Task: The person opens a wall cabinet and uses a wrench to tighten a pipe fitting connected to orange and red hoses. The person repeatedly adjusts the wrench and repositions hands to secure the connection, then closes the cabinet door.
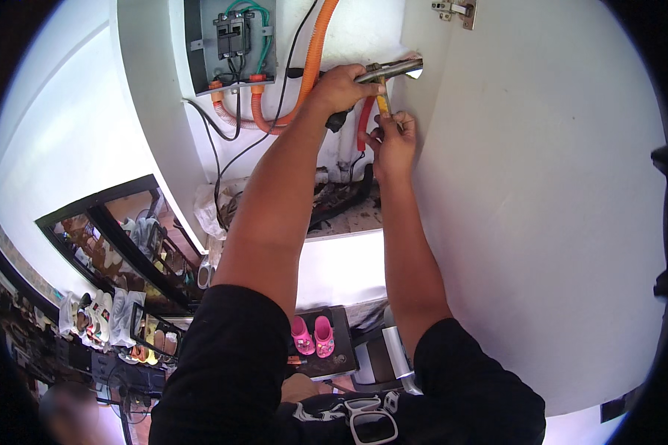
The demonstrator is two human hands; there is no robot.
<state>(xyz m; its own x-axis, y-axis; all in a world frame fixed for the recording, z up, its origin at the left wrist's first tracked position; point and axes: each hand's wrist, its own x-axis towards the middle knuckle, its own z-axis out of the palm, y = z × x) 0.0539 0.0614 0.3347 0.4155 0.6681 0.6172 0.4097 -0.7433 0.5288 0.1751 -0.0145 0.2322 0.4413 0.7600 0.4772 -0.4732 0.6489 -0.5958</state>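
Inside a white wall cabinet, my left hand [341,90] is closed around a shiny metal pipe [402,69]. The pipe's far end reaches a ragged hole in the cabinet's right side. Just below, my right hand [395,144] pinches the lower end of a narrow yellow piece [383,102], whose upper end meets the pipe; its exact kind is unclear. A black object [337,120] shows under my left hand, mostly hidden by it. Beside my right hand hangs a red tube [364,124].
An open breaker box [232,37] with green and black wires is at upper left. Orange corrugated conduit [316,55] runs past my left hand. Debris covers the cabinet floor [349,221]. The open white door [557,185] stands at right. Pink clogs [323,337] are below.
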